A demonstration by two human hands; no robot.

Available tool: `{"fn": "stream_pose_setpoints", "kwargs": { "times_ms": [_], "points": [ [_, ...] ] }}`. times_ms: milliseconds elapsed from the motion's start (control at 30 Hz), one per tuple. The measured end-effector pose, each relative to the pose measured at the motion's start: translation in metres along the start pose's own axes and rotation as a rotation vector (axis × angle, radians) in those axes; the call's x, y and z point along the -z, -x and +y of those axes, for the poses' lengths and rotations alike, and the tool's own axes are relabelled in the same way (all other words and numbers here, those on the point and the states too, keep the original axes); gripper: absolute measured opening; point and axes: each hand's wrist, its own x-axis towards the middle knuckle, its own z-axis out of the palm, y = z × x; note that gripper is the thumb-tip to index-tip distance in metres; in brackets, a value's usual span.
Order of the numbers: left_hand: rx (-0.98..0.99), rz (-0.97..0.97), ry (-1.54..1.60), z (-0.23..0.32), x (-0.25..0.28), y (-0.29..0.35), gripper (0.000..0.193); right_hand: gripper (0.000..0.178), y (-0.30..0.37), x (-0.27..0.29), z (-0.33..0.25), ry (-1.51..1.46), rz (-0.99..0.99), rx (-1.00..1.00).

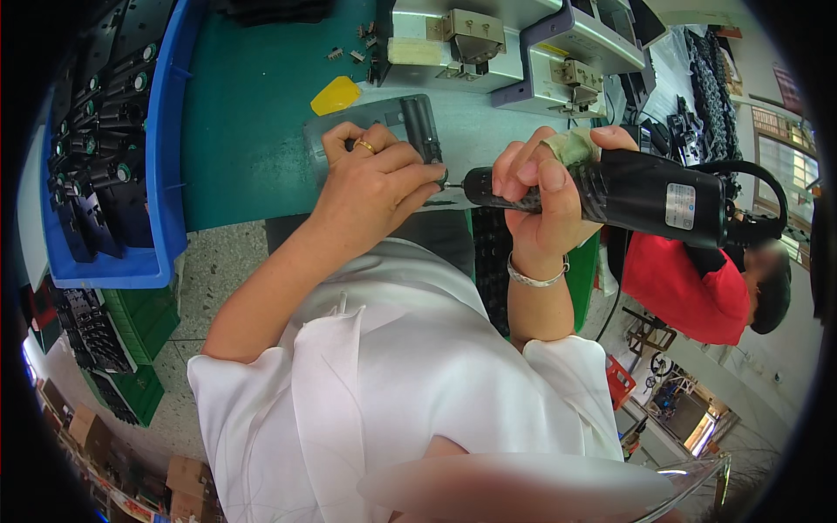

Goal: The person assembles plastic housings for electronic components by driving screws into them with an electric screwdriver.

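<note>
In my right hand (547,196) is a black corded electric screwdriver (649,193), held level, with a strip of pale tape or cloth wrapped near its grip. Its thin bit points left and reaches the near end of a black plastic part (420,126). Closed around that part is my left hand (370,179), the fingertips pressing beside the bit. Whether the bit sits in a screw is too small to tell. Beneath my left hand lies a grey mat or plate (375,113) on the green work surface (240,148). The palm hides some of the part.
A blue bin (161,174) of black parts stands at the left. Metal-cased machines (471,52) line the back, near a yellow piece (336,95) and several small metal pieces (357,56). The screwdriver's cord (772,187) loops at the right, close to a person in red (684,283).
</note>
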Motion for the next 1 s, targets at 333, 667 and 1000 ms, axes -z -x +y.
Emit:
{"fn": "stream_pose_setpoints", "kwargs": {
  "times_ms": [333,667,1000],
  "points": [
    [-0.005,-0.026,-0.004,0.002,0.008,-0.001,0.018,0.044,0.004,-0.001,0.006,0.009,0.006,-0.015],
    [-0.043,-0.016,-0.036,-0.003,0.002,0.008,0.032,0.041,0.012,-0.01,0.008,0.06,-0.077,0.074],
    [-0.042,0.038,-0.06,-0.002,-0.004,0.01,0.031,0.043,0.02,-0.02,0.007,0.191,-0.009,0.129]
  ]
}}
